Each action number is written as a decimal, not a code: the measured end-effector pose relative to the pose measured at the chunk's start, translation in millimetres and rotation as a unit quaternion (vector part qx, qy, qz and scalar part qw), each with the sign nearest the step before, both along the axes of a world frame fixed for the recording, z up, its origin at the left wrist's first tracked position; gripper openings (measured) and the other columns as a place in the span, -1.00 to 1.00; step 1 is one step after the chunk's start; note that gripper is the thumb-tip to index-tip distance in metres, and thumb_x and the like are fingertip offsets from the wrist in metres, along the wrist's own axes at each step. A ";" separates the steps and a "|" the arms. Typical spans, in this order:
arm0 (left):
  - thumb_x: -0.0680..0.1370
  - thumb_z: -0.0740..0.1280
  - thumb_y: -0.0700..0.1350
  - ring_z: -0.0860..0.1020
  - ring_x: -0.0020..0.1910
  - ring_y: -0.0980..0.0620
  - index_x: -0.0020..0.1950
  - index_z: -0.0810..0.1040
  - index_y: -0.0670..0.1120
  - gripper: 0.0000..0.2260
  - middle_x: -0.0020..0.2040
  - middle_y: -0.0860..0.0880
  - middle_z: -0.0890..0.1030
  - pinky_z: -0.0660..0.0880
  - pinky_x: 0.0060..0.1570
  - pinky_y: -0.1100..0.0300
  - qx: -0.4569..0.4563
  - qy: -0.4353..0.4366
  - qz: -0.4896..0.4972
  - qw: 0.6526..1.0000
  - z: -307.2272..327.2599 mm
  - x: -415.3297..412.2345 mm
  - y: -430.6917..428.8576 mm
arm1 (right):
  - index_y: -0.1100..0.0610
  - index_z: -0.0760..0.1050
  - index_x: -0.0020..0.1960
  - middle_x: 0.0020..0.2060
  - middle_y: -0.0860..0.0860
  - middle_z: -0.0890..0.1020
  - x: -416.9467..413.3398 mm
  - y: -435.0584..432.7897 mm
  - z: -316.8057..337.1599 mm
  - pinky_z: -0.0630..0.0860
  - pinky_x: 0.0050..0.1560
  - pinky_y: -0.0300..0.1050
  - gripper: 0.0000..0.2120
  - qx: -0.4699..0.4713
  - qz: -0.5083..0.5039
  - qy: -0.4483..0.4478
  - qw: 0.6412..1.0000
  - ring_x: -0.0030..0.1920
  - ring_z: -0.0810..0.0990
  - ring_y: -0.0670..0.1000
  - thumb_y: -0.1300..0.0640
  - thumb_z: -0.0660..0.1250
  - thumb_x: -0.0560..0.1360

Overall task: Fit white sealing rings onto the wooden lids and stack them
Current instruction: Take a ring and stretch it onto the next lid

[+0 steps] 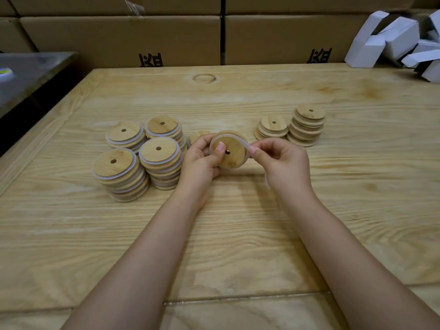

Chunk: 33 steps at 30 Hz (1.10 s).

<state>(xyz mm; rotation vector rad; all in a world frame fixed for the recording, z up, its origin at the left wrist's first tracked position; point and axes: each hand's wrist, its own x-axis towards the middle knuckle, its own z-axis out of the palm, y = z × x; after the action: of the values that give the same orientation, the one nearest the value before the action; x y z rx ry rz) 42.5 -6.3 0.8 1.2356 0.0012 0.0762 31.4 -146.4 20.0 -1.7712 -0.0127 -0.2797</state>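
Mid-task, one lid in work. L hand (202,160) grips the wooden lid (232,160) above the desk (238,234), thumb pressed on its face near the centre hole, fingers curled behind. R hand (283,163) pinches the white sealing ring (245,142) at the lid's right edge w/ thumb + forefinger, other fingers curled in. The ring looks seated round the lid's top arc; at the right side it looks pulled out and not yet seated, lower side can't tell. Done so far, judging by white bands betw. layers: four ringed stacks (162,163) on the left, close together, plus a low stack (198,135) just behind the L hand, mostly hidden, rings there unclear. Left to do: two bare-lid stacks (307,126) on the right, side by side and touching or nearly so, no white seen on them, the taller one at far right. So roughly over half looks finished, approx. only. No loose ring supply is visible on the desk. Next likely: seat the ring fully, then put the lid on a left stack. Cardboard boxes (119,36) behind, white cartons (390,39) at far right.
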 end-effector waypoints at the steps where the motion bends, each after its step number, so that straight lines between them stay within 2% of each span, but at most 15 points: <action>1: 0.57 0.24 -0.26 0.56 -0.08 -0.06 0.00 0.48 -0.10 -0.92 -0.10 -0.10 0.59 0.55 -0.11 0.07 -0.002 0.002 -0.002 1.000 0.1 0.3 0.6 | 0.02 0.58 -0.29 -0.31 -0.07 0.66 0.3 -0.8 1.2 0.54 -0.02 -0.04 -0.84 0.020 0.010 0.008 1.000 -0.21 0.61 -0.05 0.20 0.44 0.42; 4: 0.57 0.23 -0.25 0.58 -0.11 -0.02 0.02 0.48 -0.12 -0.92 -0.11 -0.09 0.60 0.57 -0.13 0.10 -0.004 0.001 -0.008 1.000 -0.3 0.6 0.7 | 0.10 0.59 -0.27 -0.32 -0.03 0.64 -0.3 -2.2 4.6 0.53 -0.02 -0.09 -0.88 0.056 0.031 0.019 0.998 -0.24 0.58 -0.09 0.25 0.43 0.43; 11: 0.56 0.25 -0.25 0.61 -0.17 0.04 0.00 0.50 -0.09 -0.91 -0.15 -0.05 0.64 0.58 -0.13 0.09 0.005 -0.013 -0.027 1.000 -1.5 0.2 1.5 | 0.14 0.59 -0.26 -0.31 0.07 0.65 -1.4 -2.6 5.7 0.53 -0.08 -0.11 -0.91 0.053 0.021 0.023 0.998 -0.27 0.57 -0.06 0.23 0.45 0.41; 14: 0.55 0.28 -0.23 0.61 -0.15 0.03 0.01 0.51 -0.08 -0.91 -0.14 -0.04 0.64 0.58 -0.10 0.05 0.021 -0.016 -0.018 0.999 -2.0 -0.3 1.0 | 0.11 0.60 -0.27 -0.34 0.01 0.64 -0.6 -3.1 4.4 0.53 -0.10 -0.13 -0.90 0.051 0.012 0.022 0.998 -0.30 0.56 -0.10 0.21 0.46 0.40; 21: 0.54 0.31 -0.21 0.64 -0.15 0.04 0.03 0.52 -0.09 -0.90 -0.17 0.00 0.67 0.61 -0.17 0.10 0.031 -0.019 -0.011 0.999 -0.8 -1.9 0.8 | -0.02 0.58 -0.27 -0.35 -0.12 0.64 0.9 -1.1 -1.1 0.55 -0.09 -0.11 -0.88 -0.005 -0.019 -0.010 1.000 -0.28 0.59 -0.14 0.13 0.44 0.42; 23: 0.55 0.29 -0.19 0.63 -0.12 0.00 0.07 0.52 -0.12 -0.88 -0.15 -0.04 0.66 0.60 -0.22 0.14 0.019 -0.011 -0.009 1.000 -0.2 -2.3 0.3 | -0.07 0.59 -0.22 -0.28 -0.13 0.66 -1.1 0.4 -0.4 0.57 -0.06 -0.08 -0.89 -0.015 -0.019 -0.022 0.999 -0.22 0.62 -0.13 0.12 0.41 0.45; 25: 0.57 0.26 -0.17 0.61 -0.08 -0.07 0.14 0.49 -0.16 -0.83 -0.10 -0.09 0.64 0.61 -0.22 0.15 0.006 0.004 -0.001 1.000 0.1 -1.8 -0.5 | -0.08 0.62 -0.11 -0.16 -0.12 0.66 -3.6 2.3 0.8 0.56 -0.03 -0.14 -0.84 -0.037 -0.003 -0.061 0.997 -0.13 0.62 -0.17 0.18 0.37 0.48; 27: 0.58 0.24 -0.17 0.60 -0.06 -0.11 0.19 0.45 -0.17 -0.80 -0.05 -0.13 0.62 0.61 -0.24 0.15 -0.006 0.013 0.003 1.000 1.0 -1.6 -1.3 | 0.02 0.63 0.04 -0.07 -0.09 0.63 -4.7 4.0 0.3 0.51 -0.06 -0.31 -0.81 -0.076 0.023 -0.094 0.992 -0.09 0.57 -0.22 0.23 0.35 0.49; 30: 0.60 0.20 -0.17 0.64 -0.15 -0.04 0.20 0.44 -0.15 -0.81 -0.02 -0.12 0.61 0.62 -0.26 0.13 -0.024 0.019 -0.002 1.000 2.7 -2.5 -2.4 | 0.12 0.59 0.15 -0.02 -0.10 0.59 -3.3 4.8 -1.3 0.47 -0.11 -0.41 -0.75 -0.078 0.051 -0.068 0.993 -0.13 0.56 -0.21 0.25 0.36 0.48; 33: 0.63 0.14 -0.18 0.66 -0.25 0.03 0.09 0.49 -0.09 -0.85 -0.09 -0.07 0.62 0.61 -0.33 0.15 -0.042 0.026 -0.003 0.999 3.7 -3.4 -3.4 | 0.10 0.55 0.21 0.01 -0.16 0.55 -1.2 3.9 -2.1 0.49 -0.05 -0.31 -0.67 -0.106 0.054 -0.059 0.991 -0.02 0.57 -0.15 0.21 0.41 0.45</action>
<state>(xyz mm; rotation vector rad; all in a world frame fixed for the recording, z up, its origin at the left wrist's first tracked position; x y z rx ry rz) 39.1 -9.6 4.4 1.1537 0.0452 0.0377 30.2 -142.5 17.9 -1.9555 -0.2301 -0.3135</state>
